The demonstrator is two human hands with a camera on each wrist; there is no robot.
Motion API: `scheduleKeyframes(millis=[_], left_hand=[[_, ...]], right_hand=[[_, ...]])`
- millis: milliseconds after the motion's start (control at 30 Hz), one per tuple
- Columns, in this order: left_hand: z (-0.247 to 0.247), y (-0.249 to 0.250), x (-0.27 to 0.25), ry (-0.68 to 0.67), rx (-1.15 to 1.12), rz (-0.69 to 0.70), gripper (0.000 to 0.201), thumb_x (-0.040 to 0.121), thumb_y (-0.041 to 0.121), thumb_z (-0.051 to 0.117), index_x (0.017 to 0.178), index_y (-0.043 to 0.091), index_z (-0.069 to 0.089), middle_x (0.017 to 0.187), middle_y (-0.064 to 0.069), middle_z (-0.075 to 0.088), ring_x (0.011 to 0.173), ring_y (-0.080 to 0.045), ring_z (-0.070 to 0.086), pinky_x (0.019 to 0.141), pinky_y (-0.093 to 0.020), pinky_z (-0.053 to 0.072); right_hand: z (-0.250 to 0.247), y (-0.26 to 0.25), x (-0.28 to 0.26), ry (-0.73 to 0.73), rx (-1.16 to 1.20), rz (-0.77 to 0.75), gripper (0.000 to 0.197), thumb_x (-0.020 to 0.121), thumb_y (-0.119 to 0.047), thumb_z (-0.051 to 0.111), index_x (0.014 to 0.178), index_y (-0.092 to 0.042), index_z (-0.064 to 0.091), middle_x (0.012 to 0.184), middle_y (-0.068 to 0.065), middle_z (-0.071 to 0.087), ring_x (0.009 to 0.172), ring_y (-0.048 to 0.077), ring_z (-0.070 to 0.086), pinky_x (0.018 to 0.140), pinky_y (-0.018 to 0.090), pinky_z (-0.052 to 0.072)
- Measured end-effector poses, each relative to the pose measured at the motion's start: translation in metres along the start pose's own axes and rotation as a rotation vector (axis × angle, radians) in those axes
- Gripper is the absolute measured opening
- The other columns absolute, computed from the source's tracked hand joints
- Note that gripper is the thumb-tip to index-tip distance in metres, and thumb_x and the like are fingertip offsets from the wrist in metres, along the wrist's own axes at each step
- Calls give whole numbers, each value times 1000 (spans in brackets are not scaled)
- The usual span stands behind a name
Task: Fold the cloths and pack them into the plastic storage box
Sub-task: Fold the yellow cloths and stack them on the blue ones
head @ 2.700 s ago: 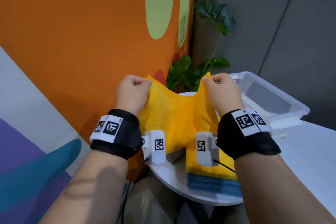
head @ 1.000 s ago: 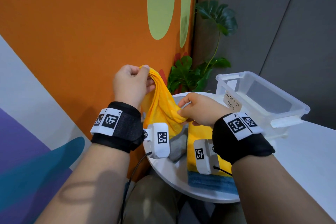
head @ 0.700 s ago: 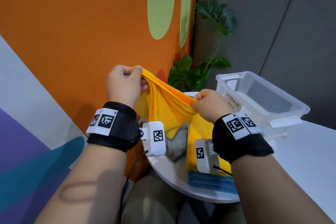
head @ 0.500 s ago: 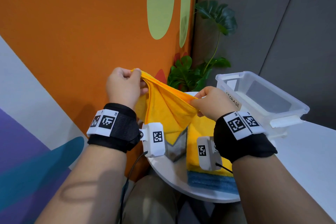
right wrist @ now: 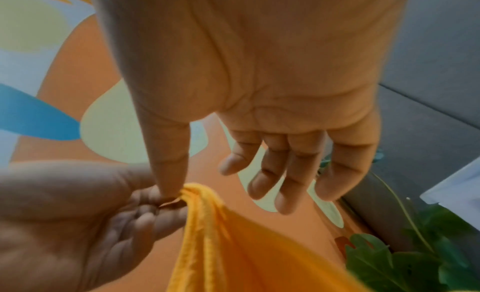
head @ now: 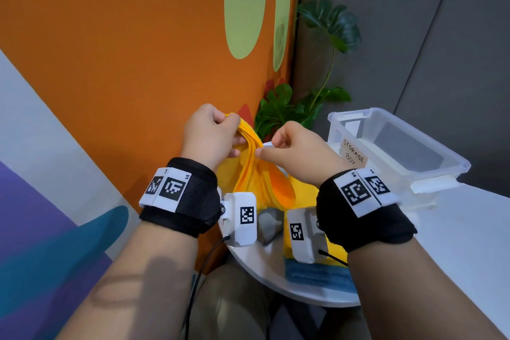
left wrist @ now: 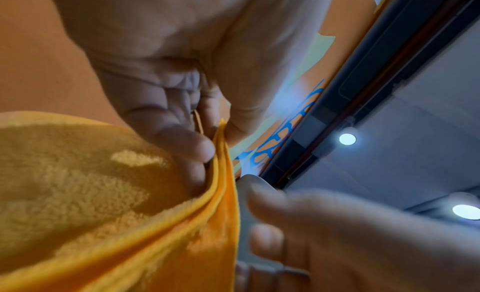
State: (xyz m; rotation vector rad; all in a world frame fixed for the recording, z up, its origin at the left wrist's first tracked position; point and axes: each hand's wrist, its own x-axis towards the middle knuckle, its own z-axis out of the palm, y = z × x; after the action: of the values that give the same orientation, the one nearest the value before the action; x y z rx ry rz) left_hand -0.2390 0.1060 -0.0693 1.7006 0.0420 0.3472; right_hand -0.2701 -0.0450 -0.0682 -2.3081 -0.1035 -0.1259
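Observation:
A yellow cloth [head: 262, 179] hangs in folds from my left hand [head: 234, 130], which grips its gathered top edges above the round table. In the left wrist view my fingers pinch the layered edges of the cloth [left wrist: 103, 194]. My right hand [head: 265, 148] is right beside that grip. In the right wrist view its thumb [right wrist: 168, 173] touches the top of the cloth [right wrist: 233, 245] while the other fingers hang loosely curled and hold nothing. The clear plastic storage box [head: 353, 114], labelled "STORAGE BOX", stands to the right.
Under my hands a small round white table [head: 265, 265] carries a folded yellow cloth [head: 306, 193] on a blue one [head: 317, 274] and a grey cloth [head: 269, 223]. A green plant [head: 287, 113] stands behind. An orange wall is on the left, a white desk [head: 469, 243] on the right.
My right hand has brought its end of the yellow cloth over to my left hand and let it go. The cloth now hangs doubled from my left hand alone.

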Motion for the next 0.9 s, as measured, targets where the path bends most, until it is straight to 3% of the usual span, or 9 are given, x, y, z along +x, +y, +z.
scheduleKeyframes(millis=[100,200,300,433,567,633,767,833,900], left_hand=[[4,6,-5,-64,30,51,22,87,14,59,73,15,43,89,-22,70,66,-19,73,51,-36,56],[6,11,-7,-125,39,81,25,87,16,62,71,15,44,88,-20,71,67,-17,73,57,-39,59],[8,14,-8,-154,100,141,23,86,21,66,74,14,47,86,-18,72,69,-15,73,58,-35,55],[11,14,-8,-209,57,178,27,89,28,65,71,16,50,86,-10,73,77,-15,73,51,-16,42],[12,1,-3,-228,55,198,24,83,42,63,73,20,59,89,-9,72,89,-24,69,79,-42,54],[12,-11,-1,-195,117,197,20,86,35,63,75,19,59,87,-11,68,84,-25,64,80,-43,52],[11,-37,1,-119,214,83,11,91,28,61,91,17,60,86,9,58,83,-8,55,76,-26,42],[10,-53,4,-111,282,-45,22,93,37,57,101,16,58,94,4,59,95,-17,58,79,-31,44],[13,-64,4,-192,337,-174,29,94,49,49,96,21,56,111,-14,59,99,-31,60,84,-41,49]], right_hand=[[8,-5,1,-38,-19,5,55,73,-56,70,108,-21,46,99,-5,56,89,12,57,77,35,51],[10,-5,1,-74,-68,31,46,80,-51,64,110,-22,44,95,-4,59,89,16,59,79,39,51],[10,-4,-1,-91,-110,55,31,84,-37,59,106,-21,44,89,-3,58,85,18,59,76,38,51],[6,-3,-1,-57,-68,90,15,89,-11,44,103,-14,40,86,5,53,82,26,56,66,35,46],[-1,2,3,-1,47,172,21,92,-6,42,112,-10,36,83,5,50,70,17,51,55,30,39],[-6,5,5,10,51,205,24,93,-5,41,117,-7,37,81,3,48,67,15,48,54,28,36],[-17,11,6,-3,61,220,27,92,-7,40,119,-12,47,82,1,50,68,13,47,51,26,32],[-20,13,5,5,69,197,27,93,-8,40,117,-14,51,79,1,51,66,12,47,52,25,33],[-23,16,4,24,102,195,26,93,-8,40,113,-16,54,78,2,52,65,14,49,53,25,37]])
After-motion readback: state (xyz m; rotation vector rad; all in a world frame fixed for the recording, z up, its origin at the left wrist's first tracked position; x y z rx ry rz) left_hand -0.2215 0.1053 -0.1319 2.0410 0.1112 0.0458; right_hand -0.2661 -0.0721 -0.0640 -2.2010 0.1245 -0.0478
